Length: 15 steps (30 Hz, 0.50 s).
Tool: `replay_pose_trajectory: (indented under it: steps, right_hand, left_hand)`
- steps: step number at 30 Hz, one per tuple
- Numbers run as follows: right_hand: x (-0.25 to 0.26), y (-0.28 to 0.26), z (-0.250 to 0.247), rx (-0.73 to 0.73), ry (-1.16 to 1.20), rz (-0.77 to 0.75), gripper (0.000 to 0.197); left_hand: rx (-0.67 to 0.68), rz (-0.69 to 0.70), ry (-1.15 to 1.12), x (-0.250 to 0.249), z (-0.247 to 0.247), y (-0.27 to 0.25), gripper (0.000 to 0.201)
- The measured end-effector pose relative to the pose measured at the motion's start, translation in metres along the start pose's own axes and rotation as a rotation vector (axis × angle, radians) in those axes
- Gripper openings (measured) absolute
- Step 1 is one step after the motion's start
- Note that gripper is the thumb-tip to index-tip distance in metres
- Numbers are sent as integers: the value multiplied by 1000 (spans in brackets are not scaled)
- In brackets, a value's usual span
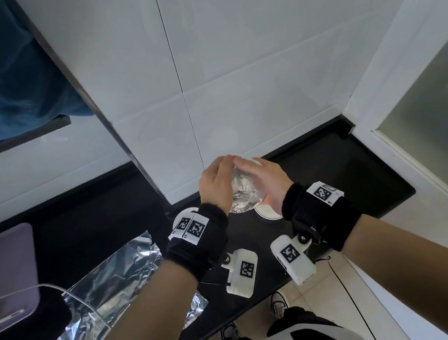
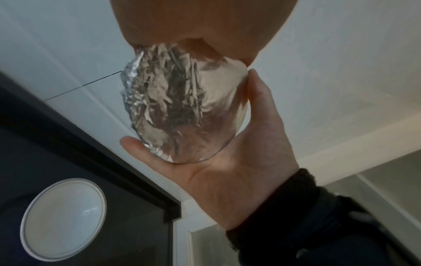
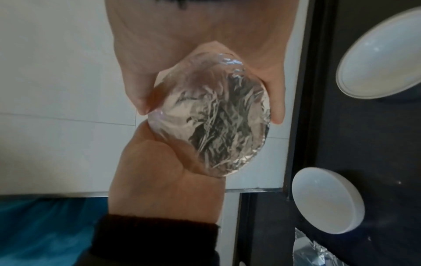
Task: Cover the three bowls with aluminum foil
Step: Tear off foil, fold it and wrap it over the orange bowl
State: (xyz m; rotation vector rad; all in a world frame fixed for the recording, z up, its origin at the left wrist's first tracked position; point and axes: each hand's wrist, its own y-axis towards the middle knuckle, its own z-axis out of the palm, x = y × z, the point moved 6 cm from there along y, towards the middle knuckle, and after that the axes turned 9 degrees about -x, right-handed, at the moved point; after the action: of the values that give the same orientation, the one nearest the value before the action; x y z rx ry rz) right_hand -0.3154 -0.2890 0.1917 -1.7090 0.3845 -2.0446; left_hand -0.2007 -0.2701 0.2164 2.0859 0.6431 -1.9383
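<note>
A: Head view first. How far along are we?

B: One bowl [image 1: 242, 193] is wrapped in foil and sits between both hands, lifted off the black worktop [image 1: 348, 181]. The left hand [image 1: 216, 186] curls round its left side, the right hand [image 1: 266, 182] round its right, fingertips nearly meeting on the far side.

A: And the other two?

B: A bare bowl [image 1: 266, 213] peeks out just under the right wrist, and another white rim [image 1: 185, 212] shows beside the left wrist. Both look uncovered, so I'd judge one done or nearly done, two left.

A: Any foil to go on with?

B: A crumpled sheet [image 1: 112, 283] lies on the worktop, left of the left forearm.

A: Left wrist view?

B: The foil-topped bowl [image 2: 182, 108] rests in the right hand's [image 2: 239, 171] cupped palm, thumb under the rim; foil looks pressed down along the edge. An open bowl [image 2: 63, 219] stands below on the worktop.

A: Right wrist view?

B: The left hand [image 3: 159, 171] clasps the wrapped bowl [image 3: 212, 122] from below, and right fingers [image 3: 273, 100] hook over the rim. Two open bowls [image 3: 378, 59] [image 3: 325, 203] stand to the right, apart from each other, with a corner of foil [image 3: 314, 252] near the lower one.
</note>
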Motion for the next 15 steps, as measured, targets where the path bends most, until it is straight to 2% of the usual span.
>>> replay_pose_trajectory:
  steps: [2,5,7,9,11,13,15]
  right_hand:
    - [-3,3,0,9,-2,21,65]
    - [-6,5,-3,-7,-74,63,69]
    - [-11,5,-5,27,-116,135,76]
    - [-14,2,-6,42,-119,235,77]
    - [-16,0,-13,-19,-66,321,71]
    - [-16,-1,-18,-74,-6,357,66]
    - [-18,-3,-18,-59,46,360,64]
  left_hand:
    - [34,-28,-6,1,3,2,31]
    - [104,-150,48,5,7,6,36]
    - [145,-307,42,18,7,11,38]
    - [198,-470,-39,26,8,9,31]
    - [246,-545,-161,29,10,6,38]
    - [235,-495,-235,26,10,6,37]
    - [213,-307,-212,18,8,7,30]
